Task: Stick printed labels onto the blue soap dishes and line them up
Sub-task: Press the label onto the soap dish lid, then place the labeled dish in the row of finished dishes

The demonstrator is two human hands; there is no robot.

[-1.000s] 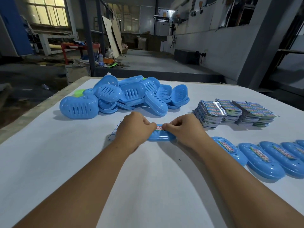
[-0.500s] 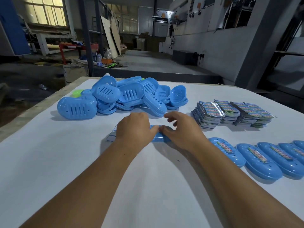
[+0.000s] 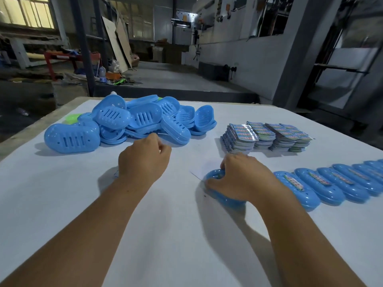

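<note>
Hands: your right hand (image 3: 238, 179) is gripping one blue soap dish (image 3: 215, 177) beside about six labelled dishes (image 3: 323, 185); your left hand (image 3: 145, 160) is curling loosely, holding nothing visible.

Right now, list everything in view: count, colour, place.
loose soap dishes: a heap, too tangled to count, blue, far left of the table.
green piece: one, behind the heap's left side.
label stacks: about four, multicoloured print, far right of centre.
labelled soap dishes: a row of at least six, blue, running off the right edge.
soap dish in hand: one, blue, at the row's left end.
table: one, white.
left hand: loosely curled, holds nothing visible, near the heap.
right hand: grips the soap dish in hand.
</note>
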